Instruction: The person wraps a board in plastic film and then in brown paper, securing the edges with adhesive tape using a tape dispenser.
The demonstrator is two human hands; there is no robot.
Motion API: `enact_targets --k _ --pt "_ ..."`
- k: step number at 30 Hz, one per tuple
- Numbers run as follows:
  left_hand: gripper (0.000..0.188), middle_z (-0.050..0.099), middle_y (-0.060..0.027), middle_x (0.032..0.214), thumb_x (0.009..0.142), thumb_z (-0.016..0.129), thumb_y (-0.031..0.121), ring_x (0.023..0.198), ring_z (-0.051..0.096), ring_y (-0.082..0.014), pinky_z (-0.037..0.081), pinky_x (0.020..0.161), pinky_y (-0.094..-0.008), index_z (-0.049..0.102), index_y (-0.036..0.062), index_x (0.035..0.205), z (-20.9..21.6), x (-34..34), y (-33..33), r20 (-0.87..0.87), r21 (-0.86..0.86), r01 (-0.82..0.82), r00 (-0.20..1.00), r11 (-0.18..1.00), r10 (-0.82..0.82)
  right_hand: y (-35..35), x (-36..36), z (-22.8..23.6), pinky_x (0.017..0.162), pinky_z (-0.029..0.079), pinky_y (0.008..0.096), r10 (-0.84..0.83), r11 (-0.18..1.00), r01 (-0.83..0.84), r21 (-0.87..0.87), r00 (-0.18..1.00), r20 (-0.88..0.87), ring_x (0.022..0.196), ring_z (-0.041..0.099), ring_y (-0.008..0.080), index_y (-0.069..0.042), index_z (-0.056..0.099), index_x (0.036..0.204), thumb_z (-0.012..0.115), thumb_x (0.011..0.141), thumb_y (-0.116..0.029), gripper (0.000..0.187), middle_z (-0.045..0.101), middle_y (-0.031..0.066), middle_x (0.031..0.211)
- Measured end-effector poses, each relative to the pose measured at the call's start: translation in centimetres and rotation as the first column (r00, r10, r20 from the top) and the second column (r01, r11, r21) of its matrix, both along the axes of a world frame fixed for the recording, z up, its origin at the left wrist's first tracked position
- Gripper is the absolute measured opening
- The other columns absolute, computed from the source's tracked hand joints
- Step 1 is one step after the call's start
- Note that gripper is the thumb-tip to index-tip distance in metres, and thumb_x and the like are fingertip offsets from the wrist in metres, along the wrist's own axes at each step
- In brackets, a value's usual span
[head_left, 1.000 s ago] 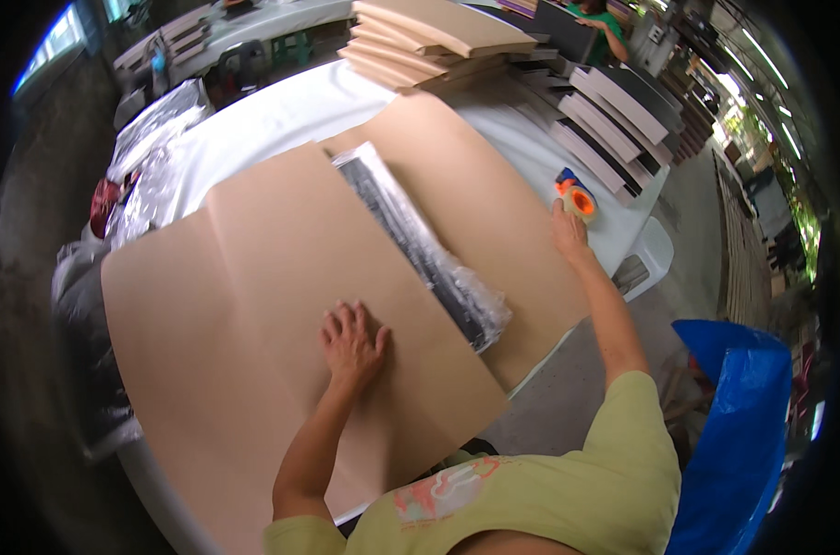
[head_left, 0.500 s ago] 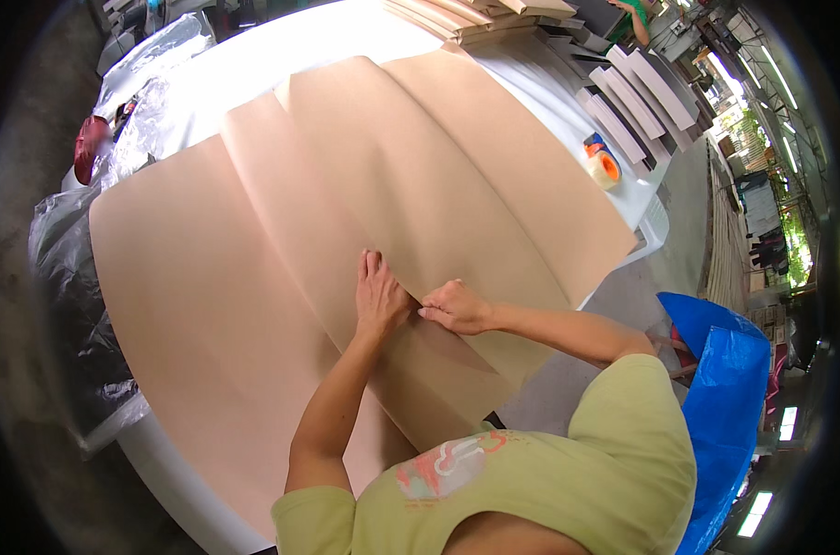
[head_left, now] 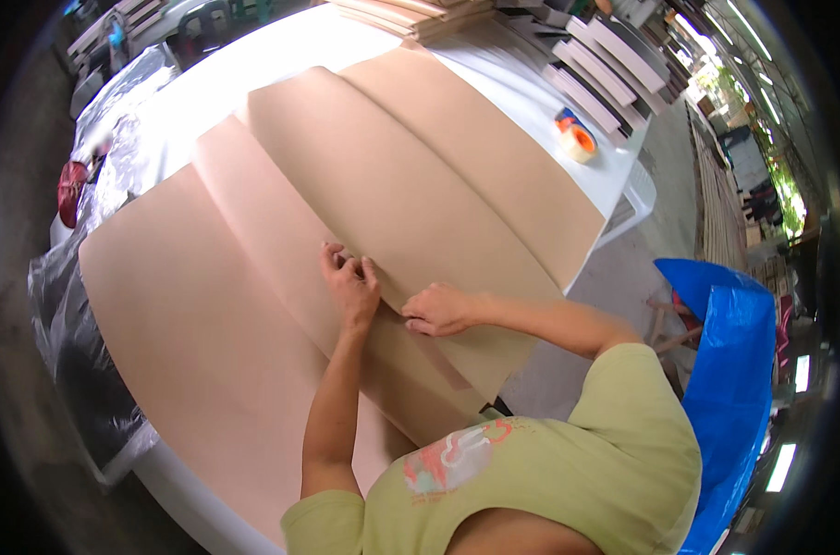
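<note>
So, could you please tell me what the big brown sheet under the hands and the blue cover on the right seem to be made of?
The brown sheet looks like matte kraft paper: it bends in soft folds with no shine. The blue cover seems to be a plastic tarp, slightly glossy and draped in creases. Both hands, left and right, press flat on the sheet.

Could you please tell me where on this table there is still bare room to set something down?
Bare white table shows between the brown paper and the tape roll, and at the far side near the clear plastic. The paper covers the rest. It is crowded where the left hand and right hand press the overlap.
</note>
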State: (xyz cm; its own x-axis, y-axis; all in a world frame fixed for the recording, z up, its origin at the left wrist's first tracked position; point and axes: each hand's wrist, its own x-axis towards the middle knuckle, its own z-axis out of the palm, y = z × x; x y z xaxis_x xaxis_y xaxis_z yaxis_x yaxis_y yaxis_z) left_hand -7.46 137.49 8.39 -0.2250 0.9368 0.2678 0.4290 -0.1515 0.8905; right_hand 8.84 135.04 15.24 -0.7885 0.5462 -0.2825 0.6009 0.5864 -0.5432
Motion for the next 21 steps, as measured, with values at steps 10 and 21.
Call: enact_targets --k 10,21 --pt "0.012 0.031 -0.0249 0.131 0.077 0.061 0.004 0.120 0.035 -0.0386 0.034 0.093 -0.0436 0.053 0.0005 0.086 -0.1 1.5 0.4 -0.364 0.095 -0.096 0.923 0.991 0.124 14.1 35.7 -1.4 0.089 0.041 0.0374 -0.842 0.180 0.953 0.244 0.278 -0.463 0.102 0.050 0.0290 -0.002 0.039 0.121 0.062 0.070 -0.011 0.056 0.047 0.0157 0.115" --pt "0.053 0.040 0.0058 0.138 0.079 0.059 0.014 0.137 0.012 -0.0304 -0.001 0.103 -0.0634 0.047 0.0313 0.128 6.7 2.6 1.9 -0.661 -0.538 -0.267 0.722 0.799 -0.203 27.8 54.5 -4.3 0.094 0.042 0.0425 -0.990 0.015 0.938 0.347 0.062 -0.124 0.112 0.049 0.0335 -0.014 0.020 0.138 0.069 0.061 -0.016 0.091 0.048 0.0184 0.125"
